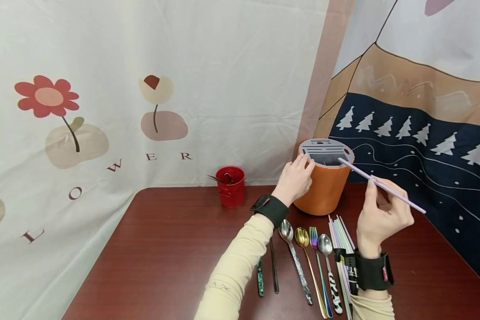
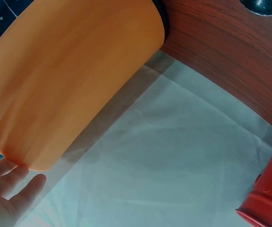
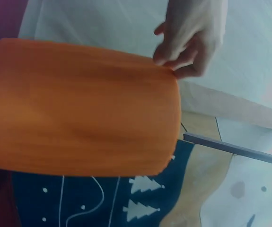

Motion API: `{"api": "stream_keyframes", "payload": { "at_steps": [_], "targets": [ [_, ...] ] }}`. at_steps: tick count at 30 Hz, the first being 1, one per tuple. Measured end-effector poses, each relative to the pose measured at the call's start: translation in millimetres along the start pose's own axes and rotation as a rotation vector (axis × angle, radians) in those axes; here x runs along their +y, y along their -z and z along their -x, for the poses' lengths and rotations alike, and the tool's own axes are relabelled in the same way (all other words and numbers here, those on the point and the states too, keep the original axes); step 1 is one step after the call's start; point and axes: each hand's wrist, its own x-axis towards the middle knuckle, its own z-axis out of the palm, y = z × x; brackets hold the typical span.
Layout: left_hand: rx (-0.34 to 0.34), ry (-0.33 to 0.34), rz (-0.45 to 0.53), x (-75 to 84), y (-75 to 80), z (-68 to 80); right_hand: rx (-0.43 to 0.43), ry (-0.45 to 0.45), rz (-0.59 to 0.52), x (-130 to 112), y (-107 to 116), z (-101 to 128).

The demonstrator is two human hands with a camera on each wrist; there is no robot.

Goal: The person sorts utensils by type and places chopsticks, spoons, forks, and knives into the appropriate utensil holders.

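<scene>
An orange cylindrical holder [image 1: 324, 191] with a grey slotted lid [image 1: 326, 151] stands at the back of the dark wooden table [image 1: 164, 249]. My left hand [image 1: 302, 166] grips its upper left rim, fingers over the edge; the right wrist view shows the same left hand [image 3: 188, 42] on the holder [image 3: 79, 109]. My right hand [image 1: 374, 182] pinches a thin pale lilac straw [image 1: 380, 184], held slanted with its far tip over the lid. The straw [image 3: 235, 148] also shows beside the holder. Only my left fingers [image 2: 13, 189] and the holder's wall [image 2: 69, 80] show in the left wrist view.
A red cup [image 1: 230, 186] with utensils stands left of the holder. Several spoons [image 1: 294, 253], a fork [image 1: 318, 262] and a bundle of straws [image 1: 342, 240] lie in a row near the front edge. Printed cloths hang behind and to the right.
</scene>
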Motion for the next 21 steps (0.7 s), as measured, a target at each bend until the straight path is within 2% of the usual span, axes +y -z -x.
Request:
{"api": "stream_keyframes", "payload": {
  "at_steps": [3, 8, 13, 21],
  "targets": [
    [0.013, -0.004, -0.002, -1.0, -0.8, -0.9, -0.018, -0.017, 0.003, 4, -2, 3],
    [0.032, -0.013, -0.020, -1.7, -1.7, -4.6, -0.059, -0.043, 0.119, 14, -12, -2],
    [0.023, -0.008, -0.028, -1.7, -2.3, -6.2, -0.153, -0.058, 0.219, 30, -25, -15],
    [0.038, -0.015, -0.045, -1.5, -0.4, -5.5, -0.290, -0.169, 0.322, 55, -35, -23]
  ]
}}
